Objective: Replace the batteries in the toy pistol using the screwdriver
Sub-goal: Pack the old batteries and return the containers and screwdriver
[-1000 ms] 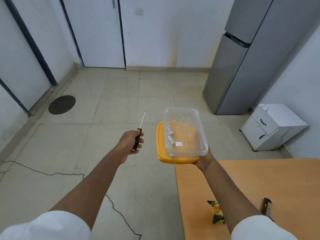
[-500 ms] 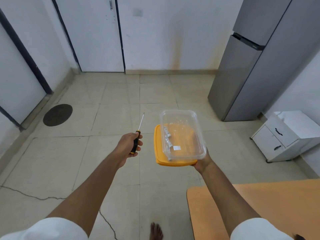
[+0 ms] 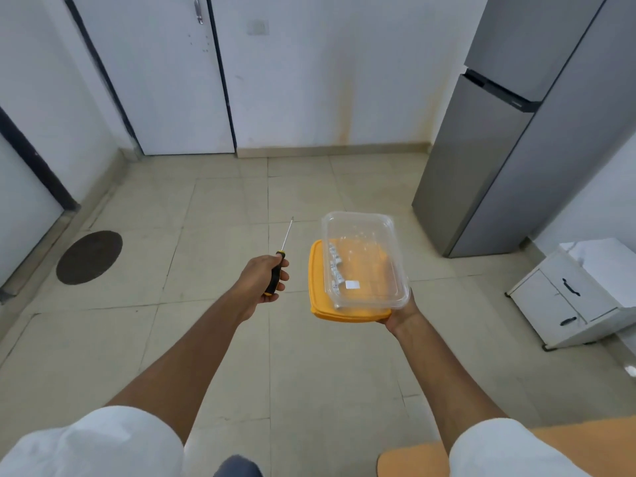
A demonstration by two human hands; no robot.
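- No text, brand, number or sign can be read anywhere in the view.
- Small white rectangular label [image 3: 352, 285] inside the clear plastic rectangular container [image 3: 364, 259]: blank or too small to read.
- Silver cylindrical batteries [image 3: 336, 266] along the left inner wall of the container: dark markings are present on the casings, too blurred to read.
- Tall grey two-door refrigerator [image 3: 509, 139], far right: a faint pale mark sits on the dark band between the doors, too small to read.
- Pale square wall plate [image 3: 257, 27], far wall: no legible marking.
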